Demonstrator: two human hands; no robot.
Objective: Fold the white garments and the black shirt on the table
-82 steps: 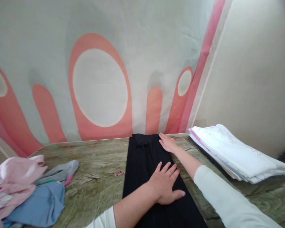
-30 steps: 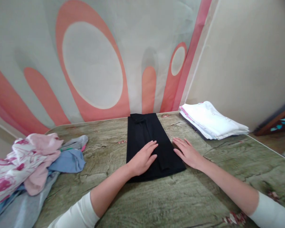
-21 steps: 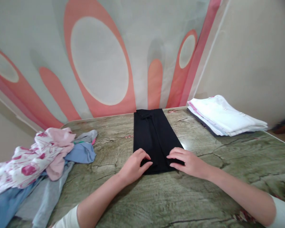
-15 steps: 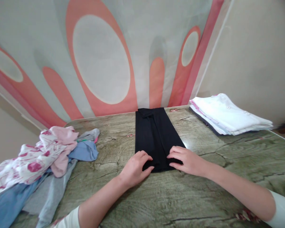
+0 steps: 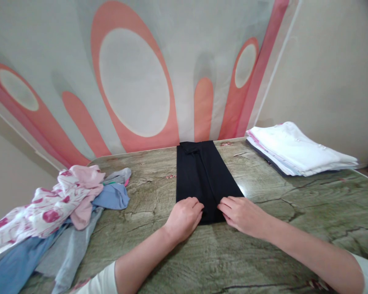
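A black garment, folded into a long narrow strip, lies on the table in front of me. Its far end reaches the table's back edge, with a small rumpled fold near the top. My left hand is closed on the near left part of the cloth, fingers curled and pressed together. My right hand grips the near right part the same way, fingertips on the fabric. The garment's near edge shows between the two hands. Its exact kind cannot be made out.
On the left is a loose heap of clothes, floral, pink, blue and grey. A stack of folded clothes, white on top, sits at the back right. The wood-patterned table meets a wall with a pink-and-grey covering.
Both hands have closed on the near end of the black garment, where the fingers and thumbs were apart before. The view has shifted slightly.
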